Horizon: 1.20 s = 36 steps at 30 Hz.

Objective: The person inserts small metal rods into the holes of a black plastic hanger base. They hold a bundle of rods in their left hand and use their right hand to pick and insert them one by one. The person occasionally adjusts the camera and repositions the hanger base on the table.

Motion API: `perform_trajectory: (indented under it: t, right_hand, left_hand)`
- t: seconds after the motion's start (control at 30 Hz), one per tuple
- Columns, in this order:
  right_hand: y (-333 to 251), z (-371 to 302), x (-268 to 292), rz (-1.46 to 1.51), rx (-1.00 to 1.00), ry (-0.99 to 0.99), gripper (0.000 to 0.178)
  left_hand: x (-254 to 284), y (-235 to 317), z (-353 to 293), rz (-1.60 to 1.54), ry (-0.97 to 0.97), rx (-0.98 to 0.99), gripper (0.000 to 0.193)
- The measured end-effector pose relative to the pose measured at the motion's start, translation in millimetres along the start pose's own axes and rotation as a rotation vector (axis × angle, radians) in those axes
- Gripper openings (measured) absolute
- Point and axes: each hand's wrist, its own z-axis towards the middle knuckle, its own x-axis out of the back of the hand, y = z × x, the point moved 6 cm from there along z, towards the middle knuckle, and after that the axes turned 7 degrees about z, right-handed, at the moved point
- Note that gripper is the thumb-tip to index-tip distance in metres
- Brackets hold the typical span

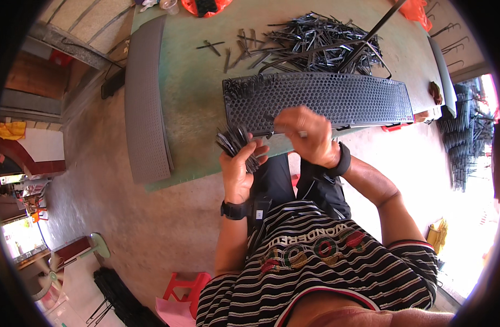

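My left hand (240,171) is closed round a bundle of thin black strips (232,139), whose ends fan out past the fingers. Close by, my right hand (307,133) is above the near edge of a black perforated panel (337,101). Its fingers look curled but are smeared by motion, so whether anything is in them cannot be made out. The panel has a honeycomb of holes and lies lengthwise along the table's near edge. Several black strips (249,86) stand clustered at its left end.
Behind the panel, a heap of black strips (320,41) covers the green table (195,109), with loose strips (211,46) scattered left. A black metal frame (364,43) rises over the heap. Long grey perforated sheets (146,103) lie at the table's left edge. A red stool (187,291) stands lower left.
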Motion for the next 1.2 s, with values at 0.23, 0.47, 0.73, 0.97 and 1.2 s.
perform_trajectory:
  t: [0.23, 0.47, 0.73, 0.97, 1.2]
  right_hand:
    - [-19.4, -35.5, -36.3, -0.22, 0.453, -0.407, 0.044]
    - [-8.7, -39.0, -43.6, -0.029, 0.195, -0.445, 0.046]
    - [58.0, -33.4, -31.6, 0.448, -0.965, -0.105, 0.027]
    - [67.7, -5.0, 2.3, 0.535, -0.745, 0.289, 0.018]
    - [64.5, 37.9, 14.0, 0.062, -0.331, 0.321, 0.018]
  left_hand:
    - [-14.8, -4.4, 3.0, -0.241, -0.104, 0.087, 0.021]
    - [-5.1, -6.9, 5.5, -0.291, -0.105, 0.041, 0.02]
    - [-11.9, -0.8, -4.7, 0.005, -0.056, -0.114, 0.022]
    - [-4.8, -8.8, -3.4, 0.03, -0.018, -0.056, 0.023]
    - [6.4, -13.9, 2.3, 0.026, 0.033, -0.018, 0.022]
